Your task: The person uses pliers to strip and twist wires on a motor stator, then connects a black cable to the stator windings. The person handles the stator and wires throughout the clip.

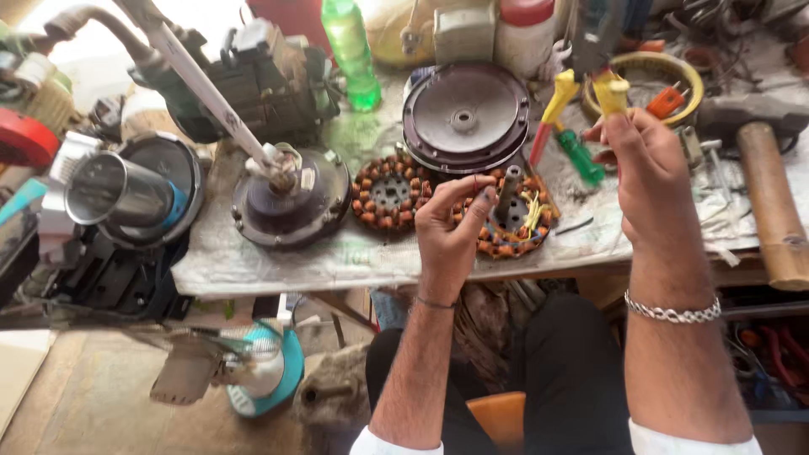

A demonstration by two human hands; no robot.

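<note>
Just past left fingertips (487,195): copper-wound stator (511,221) w/ grey shaft, on bench edge. Left hand (451,226) pinched narrow, thumb to forefinger, on thin wire; right hand (647,173) closed round yellow-handled tool (611,93). Beyond fingers: dark round motor cover (465,116), 2nd stator (390,193) to left.

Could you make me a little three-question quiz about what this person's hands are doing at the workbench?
1. True or false: the right hand holds a yellow-handled tool raised above the bench.
2. Which thing lies directly beyond the left hand? A) the green bottle B) the copper-wound stator with a shaft C) the wooden mallet handle
3. Fill in: the left hand pinches a thin ____ between thumb and fingers.

Key: 1 true. 2 B. 3 wire, a thin reddish strand, though it is very fine and hard to make out.
</note>
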